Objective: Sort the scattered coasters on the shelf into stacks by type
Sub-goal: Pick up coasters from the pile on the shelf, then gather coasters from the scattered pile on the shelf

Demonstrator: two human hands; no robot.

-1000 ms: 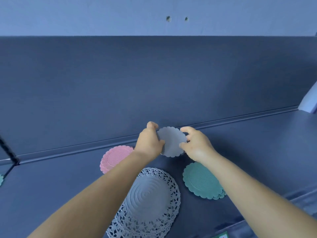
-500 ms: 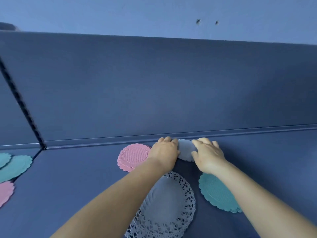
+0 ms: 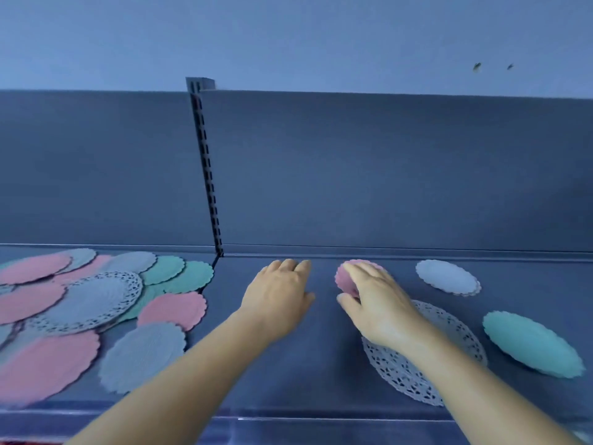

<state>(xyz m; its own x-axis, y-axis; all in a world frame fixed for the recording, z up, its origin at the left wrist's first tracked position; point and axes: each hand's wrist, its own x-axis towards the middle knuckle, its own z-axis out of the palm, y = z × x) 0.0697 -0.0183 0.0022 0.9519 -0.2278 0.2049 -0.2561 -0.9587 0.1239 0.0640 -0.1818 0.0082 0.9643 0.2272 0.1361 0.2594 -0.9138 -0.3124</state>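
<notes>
Dark blue shelf [image 3: 321,364] fills the view, backed by a panel and a slotted upright. Nearest, a white lace doily [image 3: 449,342] lies under the right forearm, with a teal coaster [image 3: 532,343] to its right. Further in, the left hand [image 3: 279,300] hovers flat with fingers loosely together, holding nothing. The right hand [image 3: 372,300] curls over a pink coaster [image 3: 345,281], thumb under its bowed edge, seemingly lifting it. At the back rests a grey coaster [image 3: 447,277]; at far left the unsorted heap [image 3: 90,303] overlaps in pink, teal, grey and lace. The thin, floppy coaster could slip from so shallow a pinch, or the forearm could drag the doily askew. Half a second ago both hands pressed the grey coaster down; they have since released it and shifted left to the pink one, the view swinging to show the heap.
</notes>
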